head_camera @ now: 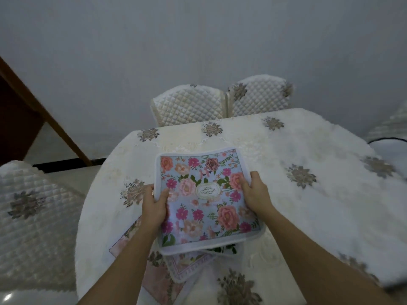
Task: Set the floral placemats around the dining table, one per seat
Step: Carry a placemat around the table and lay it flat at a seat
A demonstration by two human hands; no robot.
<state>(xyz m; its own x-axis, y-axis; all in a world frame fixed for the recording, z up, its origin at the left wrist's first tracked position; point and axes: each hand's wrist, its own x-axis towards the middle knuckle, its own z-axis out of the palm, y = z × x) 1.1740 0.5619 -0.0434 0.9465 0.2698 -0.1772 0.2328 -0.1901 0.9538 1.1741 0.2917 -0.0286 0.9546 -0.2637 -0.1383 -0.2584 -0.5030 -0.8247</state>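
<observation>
Left hand (pixel 154 205) and right hand (pixel 256 192) pinch side edges of blue flowered cloth placemat (pixel 204 201) above more mats (pixel 187 267); white flowered tablecloth (pixel 308 150) bare beyond.

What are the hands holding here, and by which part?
Both hands hold the blue floral placemat: the left hand grips its left edge, the right hand its right edge, thumbs on top.

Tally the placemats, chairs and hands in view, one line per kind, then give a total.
Floral placemats: 3 at least: the blue placemat held in both hands, a pink placemat and a lilac-bordered placemat under it; more may be hidden.
Quilted chairs: 4: far left chair, far right chair, near chair, right-edge chair.
Hands: 2: left hand, right hand.
Total: 9
</observation>
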